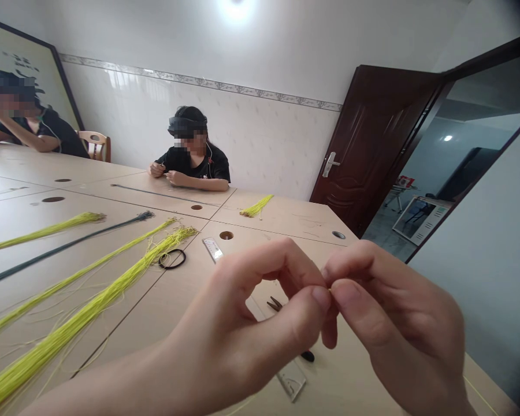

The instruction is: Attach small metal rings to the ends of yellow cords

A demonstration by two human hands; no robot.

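My left hand [264, 312] and my right hand [398, 323] meet in front of me, fingertips almost touching. Between the pinched thumbs and forefingers a tiny bit of thin yellow cord [330, 290] shows; most of it is hidden by the fingers. A loose yellow strand also appears beyond my right wrist. Below my hands on the table lies a clear ruler [292, 386], partly covered by my left hand. Beside it is a small tool with two dark pointed jaws [275, 303], its body mostly hidden.
Bundles of yellow cord [91, 309] and a dark blue-grey cord bundle [69, 248] stretch across the table [125, 335] at left. A black elastic band [172, 259] touches the yellow one. Another yellow bundle [256, 207] lies farther back. Two people sit across the table.
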